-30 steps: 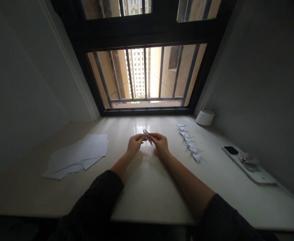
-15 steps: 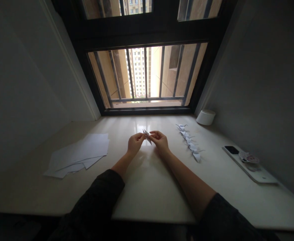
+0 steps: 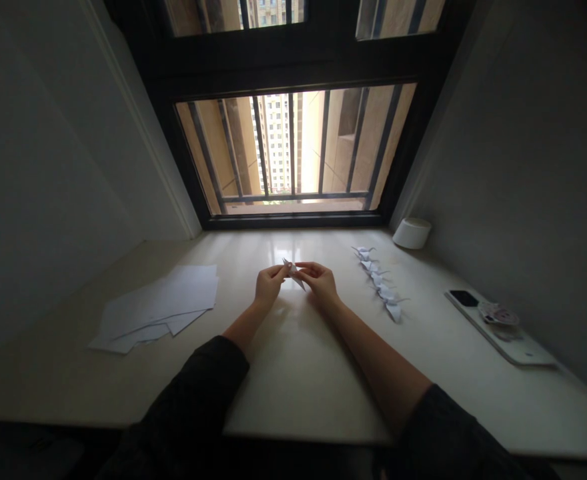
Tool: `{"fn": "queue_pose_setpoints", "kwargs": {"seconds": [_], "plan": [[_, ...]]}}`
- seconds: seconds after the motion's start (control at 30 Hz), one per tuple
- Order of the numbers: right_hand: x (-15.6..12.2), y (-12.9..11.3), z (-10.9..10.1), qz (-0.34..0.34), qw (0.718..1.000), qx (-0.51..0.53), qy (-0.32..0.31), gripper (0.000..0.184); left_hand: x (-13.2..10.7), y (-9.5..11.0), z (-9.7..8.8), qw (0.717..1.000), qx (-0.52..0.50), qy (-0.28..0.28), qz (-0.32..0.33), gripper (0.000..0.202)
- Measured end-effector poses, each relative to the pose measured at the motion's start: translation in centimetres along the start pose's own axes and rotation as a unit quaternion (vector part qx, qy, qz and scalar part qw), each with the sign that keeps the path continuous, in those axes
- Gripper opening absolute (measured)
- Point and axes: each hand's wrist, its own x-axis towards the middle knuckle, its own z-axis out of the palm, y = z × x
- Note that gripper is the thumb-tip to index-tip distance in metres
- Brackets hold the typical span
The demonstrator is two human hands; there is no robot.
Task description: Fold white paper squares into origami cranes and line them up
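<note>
Both my hands meet over the middle of the pale desk (image 3: 293,373). My left hand (image 3: 268,284) and my right hand (image 3: 319,282) each pinch an end of a small folded white paper piece (image 3: 292,272), held a little above the surface. Fingers of both hands are closed on it. To the right lies a row of several finished folded paper cranes (image 3: 381,287).
A loose stack of white paper sheets (image 3: 156,305) lies on the left. A white round container (image 3: 411,233) stands at the back right corner. A phone on a white tray (image 3: 498,325) lies along the right wall. A barred window (image 3: 293,147) faces me.
The folded paper piece has tilted and dropped slightly between my fingers as they work it. Both hands stayed in nearly the same place.
</note>
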Motion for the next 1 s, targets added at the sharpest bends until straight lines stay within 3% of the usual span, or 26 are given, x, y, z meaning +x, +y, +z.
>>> {"fn": "queue_pose_setpoints", "kwargs": {"seconds": [0.27, 0.47, 0.7, 1.0], "plan": [[-0.19, -0.40, 0.07, 0.018, 1.000, 0.010, -0.011, 0.038, 0.10, 0.37, -0.16, 1.000, -0.005, 0.009, -0.015, 0.042], [-0.15, -0.35, -0.17, 0.033, 0.999, -0.024, 0.003, 0.035, -0.14, 0.35, -0.10, 0.998, 0.035, 0.021, 0.038, 0.040], [-0.02, -0.13, -0.37, 0.043, 0.997, -0.053, -0.033, 0.034, 0.01, 0.29, -0.20, 0.997, 0.034, 0.025, 0.063, 0.034], [0.26, 0.38, -0.50, 0.013, 0.995, -0.082, -0.048, 0.032, 0.03, 0.55, -0.20, 1.000, -0.005, 0.001, 0.010, 0.038]]}}
